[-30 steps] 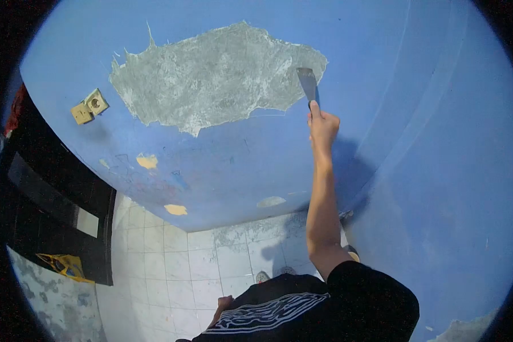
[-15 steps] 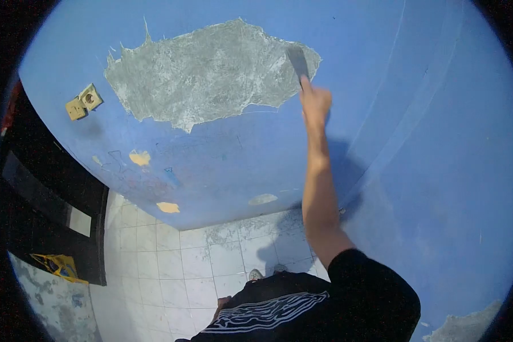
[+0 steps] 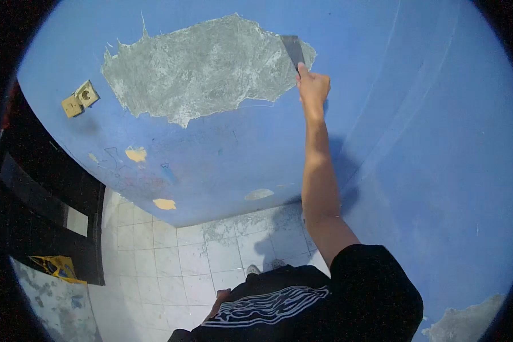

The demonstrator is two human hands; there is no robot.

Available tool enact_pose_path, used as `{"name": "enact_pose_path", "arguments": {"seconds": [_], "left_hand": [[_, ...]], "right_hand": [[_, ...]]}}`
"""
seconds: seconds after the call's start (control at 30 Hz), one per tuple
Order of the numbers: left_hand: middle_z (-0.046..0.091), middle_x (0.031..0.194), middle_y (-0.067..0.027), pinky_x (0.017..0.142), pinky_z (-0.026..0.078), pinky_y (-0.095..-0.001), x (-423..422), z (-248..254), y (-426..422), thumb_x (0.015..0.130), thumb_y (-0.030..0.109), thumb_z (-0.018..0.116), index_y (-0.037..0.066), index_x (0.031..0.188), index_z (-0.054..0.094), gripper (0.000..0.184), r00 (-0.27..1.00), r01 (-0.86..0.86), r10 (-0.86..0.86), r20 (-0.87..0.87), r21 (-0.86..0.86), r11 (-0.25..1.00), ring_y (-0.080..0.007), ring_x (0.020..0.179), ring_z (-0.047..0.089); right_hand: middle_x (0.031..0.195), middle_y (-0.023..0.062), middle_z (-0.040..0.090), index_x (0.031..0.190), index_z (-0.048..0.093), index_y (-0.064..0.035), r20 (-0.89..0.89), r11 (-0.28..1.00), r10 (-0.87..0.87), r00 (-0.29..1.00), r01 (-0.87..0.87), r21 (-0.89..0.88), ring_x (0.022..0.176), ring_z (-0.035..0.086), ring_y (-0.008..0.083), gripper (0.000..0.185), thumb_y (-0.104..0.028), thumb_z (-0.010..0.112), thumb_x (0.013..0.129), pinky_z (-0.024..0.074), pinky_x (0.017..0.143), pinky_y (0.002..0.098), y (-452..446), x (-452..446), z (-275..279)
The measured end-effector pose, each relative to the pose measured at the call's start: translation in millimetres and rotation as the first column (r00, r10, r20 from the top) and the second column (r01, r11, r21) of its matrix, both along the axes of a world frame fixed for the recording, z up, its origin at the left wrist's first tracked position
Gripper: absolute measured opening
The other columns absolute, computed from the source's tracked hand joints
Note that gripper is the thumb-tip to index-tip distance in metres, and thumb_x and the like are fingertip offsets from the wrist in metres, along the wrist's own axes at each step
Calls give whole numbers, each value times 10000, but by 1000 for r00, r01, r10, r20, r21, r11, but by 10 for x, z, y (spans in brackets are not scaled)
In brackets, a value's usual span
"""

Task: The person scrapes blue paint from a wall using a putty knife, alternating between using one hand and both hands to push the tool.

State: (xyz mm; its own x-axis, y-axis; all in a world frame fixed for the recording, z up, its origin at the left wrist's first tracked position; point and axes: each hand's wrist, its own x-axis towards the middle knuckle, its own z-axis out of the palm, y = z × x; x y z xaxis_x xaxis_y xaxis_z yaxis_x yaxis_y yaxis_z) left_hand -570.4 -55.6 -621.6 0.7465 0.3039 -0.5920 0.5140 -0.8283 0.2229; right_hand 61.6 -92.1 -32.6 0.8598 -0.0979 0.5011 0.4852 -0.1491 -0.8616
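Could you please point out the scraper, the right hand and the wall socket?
Scraper (image 3: pixel 293 49): head view, on its blade.
Right hand (image 3: pixel 314 88): head view, on the middle of the hand.
Wall socket (image 3: pixel 86 95): head view, on its round recess.

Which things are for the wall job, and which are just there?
For the job:
- scraper, against the grey patch
- right hand, holding it
- grey patch on the blue wall

Just there:
- socket
- yellow thing, too unclear to name
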Motion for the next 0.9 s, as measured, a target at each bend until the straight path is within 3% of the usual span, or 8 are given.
{"name": "enact_pose_path", "arguments": {"seconds": [0.33,0.43,0.57,0.63,0.67,0.7,0.77,0.9], "left_hand": [[713,862,-137,699,537,-468,13,-21,46,866,448,518,139,909,673,348,999,-50,50,-6,22,999,-308,817,706],[701,773,-133,660,534,-476,1,-7,-6,855,411,537,132,859,658,304,995,30,-33,90,30,999,-319,752,702],[691,735,-118,612,530,-450,-20,89,34,827,386,595,135,806,622,253,989,-20,12,149,57,998,-316,728,696],[689,725,-98,592,526,-434,-111,-137,171,801,318,662,135,784,602,193,909,6,-1,416,-10,1000,-300,703,692],[696,723,-100,553,517,-435,-109,233,182,828,241,669,95,808,611,158,809,-269,409,422,-353,896,-274,662,693],[696,723,-100,553,517,-435,139,546,186,828,241,669,95,808,611,158,806,-268,407,429,-348,898,-274,662,693],[702,778,-139,510,544,-356,507,959,232,898,228,582,-27,935,655,267,310,-689,946,-100,-708,151,-217,658,679],[705,821,-68,645,541,-312,1245,1565,447,894,228,604,-8,933,718,265,465,-411,853,235,-796,444,-153,734,657]], "right_hand": [[433,79,519,562,649,25,-93,985,133,987,-121,124,403,520,202,493,-374,669,851,432,480,369,4,-277,232],[462,26,495,517,579,1,-100,984,145,984,-134,114,366,427,118,537,-398,683,861,332,360,286,-124,-324,51],[449,1,459,514,542,-26,-114,978,196,974,-186,96,364,414,103,569,-442,654,886,318,364,280,-413,-536,-715],[446,-12,441,512,507,-77,-181,974,216,959,-225,-29,368,414,91,561,-431,586,939,315,380,276,-576,-631,-1566],[467,-6,457,539,508,-96,-188,937,277,942,-308,-162,368,410,100,536,-403,526,979,315,392,274,-731,-867,-1840],[485,9,488,589,525,-83,-275,916,361,891,-394,-75,363,410,116,496,-366,498,996,319,393,277,-851,-1053,-2297],[513,21,522,691,604,-51,-582,881,428,692,-463,98,397,454,103,409,-327,537,984,346,378,276,-1062,-1705,-2550],[690,25,615,883,657,-30,-711,841,500,494,-472,263,512,546,108,320,-301,528,994,446,466,275,-1139,-2281,-3055]]}}
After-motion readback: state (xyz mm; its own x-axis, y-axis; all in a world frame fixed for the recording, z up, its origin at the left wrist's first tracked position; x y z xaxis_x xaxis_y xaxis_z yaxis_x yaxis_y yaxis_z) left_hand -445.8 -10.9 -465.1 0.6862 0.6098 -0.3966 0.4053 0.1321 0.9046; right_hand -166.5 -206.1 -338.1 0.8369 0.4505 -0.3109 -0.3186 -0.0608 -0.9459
